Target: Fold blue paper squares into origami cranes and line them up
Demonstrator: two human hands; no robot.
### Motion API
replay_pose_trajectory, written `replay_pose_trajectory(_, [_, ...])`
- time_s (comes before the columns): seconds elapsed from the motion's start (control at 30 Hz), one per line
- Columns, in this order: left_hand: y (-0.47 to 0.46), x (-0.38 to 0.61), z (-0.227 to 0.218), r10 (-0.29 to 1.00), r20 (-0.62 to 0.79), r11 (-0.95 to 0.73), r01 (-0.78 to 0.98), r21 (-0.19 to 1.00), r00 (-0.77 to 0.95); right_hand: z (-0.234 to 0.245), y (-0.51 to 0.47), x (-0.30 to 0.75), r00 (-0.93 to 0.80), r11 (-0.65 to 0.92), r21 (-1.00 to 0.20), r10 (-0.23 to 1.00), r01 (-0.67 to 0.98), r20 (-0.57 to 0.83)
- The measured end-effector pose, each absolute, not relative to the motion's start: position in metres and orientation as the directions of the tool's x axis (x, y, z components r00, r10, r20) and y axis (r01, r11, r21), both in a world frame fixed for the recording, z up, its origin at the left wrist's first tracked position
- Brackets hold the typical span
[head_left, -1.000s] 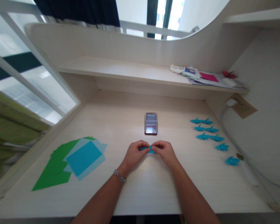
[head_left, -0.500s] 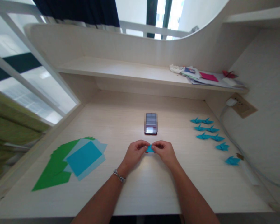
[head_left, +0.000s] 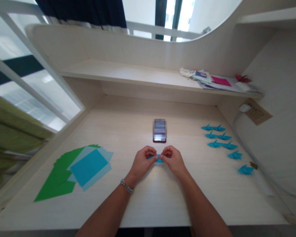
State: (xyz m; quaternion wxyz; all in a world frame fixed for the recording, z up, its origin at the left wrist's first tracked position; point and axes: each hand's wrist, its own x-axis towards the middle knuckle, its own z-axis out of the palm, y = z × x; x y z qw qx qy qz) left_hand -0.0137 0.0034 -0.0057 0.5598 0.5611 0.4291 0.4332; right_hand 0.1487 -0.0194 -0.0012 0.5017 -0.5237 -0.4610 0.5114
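A small folded piece of blue paper (head_left: 159, 160) is pinched between my two hands at the middle of the desk. My left hand (head_left: 145, 160), with a chain bracelet on the wrist, grips its left side between thumb and fingers. On its right side my right hand (head_left: 172, 158) holds it in the same way, the fingers curled. My fingers cover much of the paper, so its exact shape is hidden. Just beyond my hands lies a phone (head_left: 159, 130) with a lit, blurred screen.
Green sheets (head_left: 61, 174) lie fanned at the left, with blue sheets (head_left: 88, 167) over them. Several folded blue paper cranes (head_left: 222, 136) stand in rows at the right, near a cable (head_left: 249, 148). Papers (head_left: 212, 80) rest on the shelf (head_left: 138, 73) above the desk.
My fingers have shifted slightly on the blue paper, and its visible outline has altered; more of it shows at the left and below. The other things have stayed in place.
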Motion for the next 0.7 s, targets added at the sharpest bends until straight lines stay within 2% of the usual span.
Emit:
replay_pose_trajectory(0.1, [0.003,-0.013,-0.006,0.970,0.012,-0.014,0.009,1.000,0.242,-0.001,-0.020,0.147,0.036,-0.068,-0.996,0.997,-0.053,-0.070])
replay_pose_trajectory(0.27, [0.003,-0.014,-0.009,0.968,0.005,-0.015,0.037,0.999,0.250,-0.001,-0.022,0.148,-0.013,-0.058,-0.998,0.998,0.002,-0.058])
replay_pose_trajectory(0.5, [0.004,-0.016,0.001,0.930,-0.082,0.101,-0.036,0.994,0.359,-0.002,-0.018,0.154,0.014,-0.090,-0.994,0.996,-0.056,-0.091])
replay_pose_trajectory(0.7, [0.003,-0.013,0.002,0.951,-0.045,0.044,0.011,0.999,0.305,-0.004,-0.018,0.153,0.024,-0.092,-0.993,0.995,-0.071,-0.094])
